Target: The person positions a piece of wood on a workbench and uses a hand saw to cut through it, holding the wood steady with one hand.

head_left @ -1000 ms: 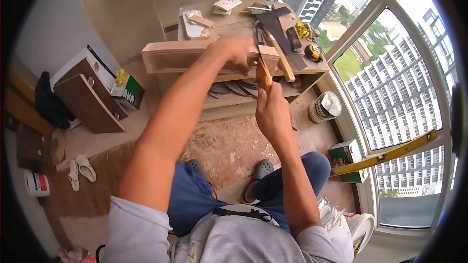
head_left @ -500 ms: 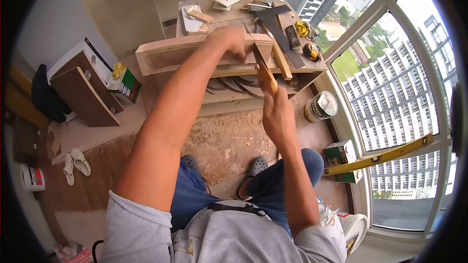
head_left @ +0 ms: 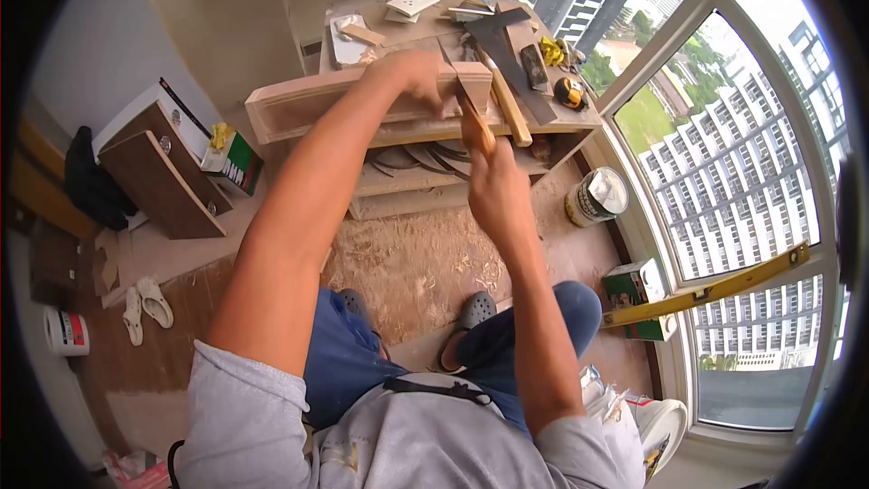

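A long pale wooden box-like piece (head_left: 303, 101) lies across the front of the low workbench (head_left: 398, 138). My left hand (head_left: 418, 80) is closed over its top edge near the right end, the fingers partly hidden by the wrist. In my right hand (head_left: 498, 188) is the wooden handle of a handsaw (head_left: 477, 131). Its dark blade meets the piece near the right end, just right of my left hand, and the tip points away from me. Right beside the saw rests a wooden-handled tool (head_left: 512, 113), its far end among other items.
A dark metal square (head_left: 502, 45), a tape measure (head_left: 569, 92) and white socket plates (head_left: 413, 4) lie on the bench. Shavings cover the floor (head_left: 416, 254). Right of me stand a paint bucket (head_left: 597, 196) and a yellow spirit level (head_left: 711, 292) by the window; dark panels (head_left: 154, 181) lean at left.
My right hand has pushed the saw forward, away from me and slightly left. My left hand keeps its place on the wood, while the whole view has shifted a little.
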